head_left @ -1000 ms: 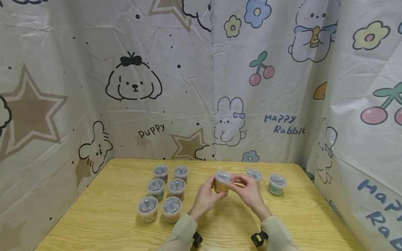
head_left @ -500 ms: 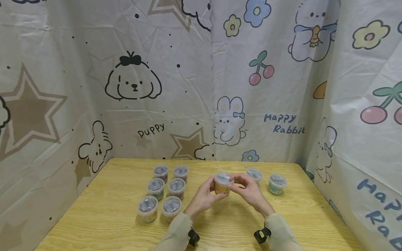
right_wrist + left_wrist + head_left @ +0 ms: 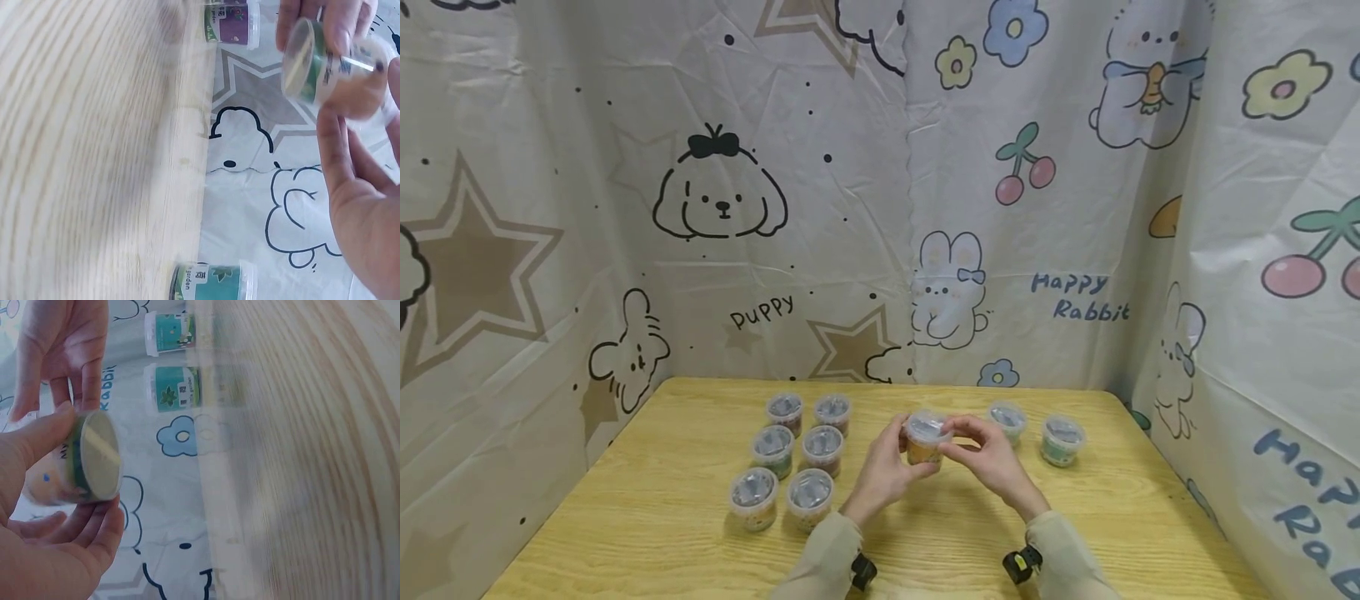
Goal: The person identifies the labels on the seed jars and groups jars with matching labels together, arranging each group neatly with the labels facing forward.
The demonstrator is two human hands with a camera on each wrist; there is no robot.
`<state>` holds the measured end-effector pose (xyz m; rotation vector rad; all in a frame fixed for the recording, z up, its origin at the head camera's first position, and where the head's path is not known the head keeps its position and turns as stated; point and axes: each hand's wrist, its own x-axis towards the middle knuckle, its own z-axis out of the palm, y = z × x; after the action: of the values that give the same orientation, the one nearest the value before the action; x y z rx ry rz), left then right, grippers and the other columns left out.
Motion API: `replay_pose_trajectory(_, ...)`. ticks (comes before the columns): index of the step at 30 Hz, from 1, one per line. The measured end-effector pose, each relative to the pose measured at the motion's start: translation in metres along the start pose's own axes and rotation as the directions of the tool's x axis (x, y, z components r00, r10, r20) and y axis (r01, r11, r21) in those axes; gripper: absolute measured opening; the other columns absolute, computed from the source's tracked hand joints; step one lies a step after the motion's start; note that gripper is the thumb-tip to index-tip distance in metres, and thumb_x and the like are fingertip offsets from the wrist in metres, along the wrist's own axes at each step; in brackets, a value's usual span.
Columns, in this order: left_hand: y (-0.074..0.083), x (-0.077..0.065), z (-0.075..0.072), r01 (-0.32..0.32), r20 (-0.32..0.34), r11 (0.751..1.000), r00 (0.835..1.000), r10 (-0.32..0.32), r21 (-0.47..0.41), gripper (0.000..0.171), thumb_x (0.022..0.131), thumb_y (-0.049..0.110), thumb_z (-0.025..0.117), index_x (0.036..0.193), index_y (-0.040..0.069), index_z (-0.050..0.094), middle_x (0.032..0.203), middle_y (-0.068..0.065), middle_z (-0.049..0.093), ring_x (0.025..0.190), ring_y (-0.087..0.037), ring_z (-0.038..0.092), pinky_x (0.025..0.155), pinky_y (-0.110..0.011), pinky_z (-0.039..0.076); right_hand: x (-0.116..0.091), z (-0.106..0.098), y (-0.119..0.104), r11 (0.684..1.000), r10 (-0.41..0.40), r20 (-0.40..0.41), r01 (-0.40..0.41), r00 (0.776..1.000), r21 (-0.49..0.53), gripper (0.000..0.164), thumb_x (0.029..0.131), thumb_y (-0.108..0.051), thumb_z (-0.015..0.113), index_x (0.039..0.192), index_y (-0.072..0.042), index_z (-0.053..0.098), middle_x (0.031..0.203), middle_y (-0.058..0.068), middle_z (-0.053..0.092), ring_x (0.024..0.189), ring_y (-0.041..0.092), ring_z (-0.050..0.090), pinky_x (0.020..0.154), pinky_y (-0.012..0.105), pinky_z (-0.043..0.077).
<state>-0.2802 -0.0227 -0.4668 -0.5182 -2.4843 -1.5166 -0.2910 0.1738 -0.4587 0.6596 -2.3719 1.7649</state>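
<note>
A clear-lidded plastic tub with an orange label (image 3: 922, 452) is held off the table between both hands, its lid facing up and slightly tilted. My left hand (image 3: 886, 475) grips the tub's body from the left, thumb in front. From the right, my right hand (image 3: 996, 467) pinches the lid's edge with thumb and fingers. In the left wrist view, the pale round base of the tub (image 3: 102, 456) shows, with the right hand (image 3: 65, 344) beyond it. The right wrist view has the tub (image 3: 350, 87) between the left fingers and the right hand (image 3: 369, 212).
Several lidded tubs stand in two columns at the left, including a front orange one (image 3: 810, 500) and a green one (image 3: 772, 452). Two green tubs (image 3: 1062, 440) (image 3: 1006, 421) stand at the right on the wooden table (image 3: 647, 517). Printed curtains (image 3: 850, 208) enclose the table.
Both hands and the orange-labelled tub have shifted slightly to the left since half a second ago. Both hands keep hold of the tub, and the other tubs stay in place.
</note>
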Motion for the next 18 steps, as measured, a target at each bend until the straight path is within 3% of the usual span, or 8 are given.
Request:
replay_pose_trajectory(6, -0.002, -0.004, -0.015, -0.011, 0.087, 1.000, 0.996, 0.012, -0.009, 0.077, 0.079, 0.023, 0.084, 0.143, 0.013, 0.043, 0.123, -0.009, 0.064, 0.104, -0.022, 0.062, 0.090, -0.046, 0.053, 0.000, 0.003, 0.000, 1.000, -0.022, 0.084, 0.021, 0.996, 0.013, 0.025, 0.090, -0.019, 0.072, 0.111, -0.006, 0.065, 0.129, 0.018, 0.059, 0.108, 0.011, 0.060, 0.089, 0.024, 0.055)
replay_pose_trajectory(12, -0.002, -0.007, -0.036, -0.033, 0.189, 0.997, 0.982, 0.018, 0.072, 0.065, 0.082, 0.027, 0.081, 0.137, 0.010, 0.051, 0.121, -0.006, 0.061, 0.101, -0.018, 0.061, 0.083, -0.034, 0.055, 0.000, 0.016, 0.003, 0.999, -0.048, 0.121, 0.049, 0.991, -0.005, 0.020, 0.088, -0.017, 0.074, 0.102, -0.007, 0.064, 0.121, 0.016, 0.063, 0.116, 0.027, 0.060, 0.090, 0.028, 0.057)
replay_pose_trajectory(15, -0.002, -0.007, -0.050, -0.061, 0.262, 0.984, 0.965, 0.016, 0.166, 0.057, 0.083, 0.035, 0.080, 0.130, 0.012, 0.057, 0.114, -0.001, 0.062, 0.094, -0.013, 0.059, 0.076, -0.027, 0.052, 0.000, 0.023, 0.002, 0.999, -0.029, 0.153, 0.033, 0.988, -0.024, 0.021, 0.085, -0.020, 0.077, 0.099, -0.009, 0.066, 0.120, 0.014, 0.064, 0.121, 0.033, 0.058, 0.089, 0.028, 0.057)
replay_pose_trajectory(18, -0.001, -0.006, -0.063, -0.107, 0.358, 0.972, 0.933, 0.025, 0.209, 0.051, 0.082, 0.038, 0.079, 0.122, 0.011, 0.061, 0.105, 0.001, 0.064, 0.086, -0.014, 0.057, 0.070, -0.026, 0.047, -0.002, 0.031, 0.000, 0.999, -0.009, 0.179, 0.016, 0.984, -0.041, 0.022, 0.082, -0.022, 0.080, 0.094, -0.009, 0.067, 0.122, 0.015, 0.064, 0.118, 0.035, 0.059, 0.087, 0.027, 0.058)
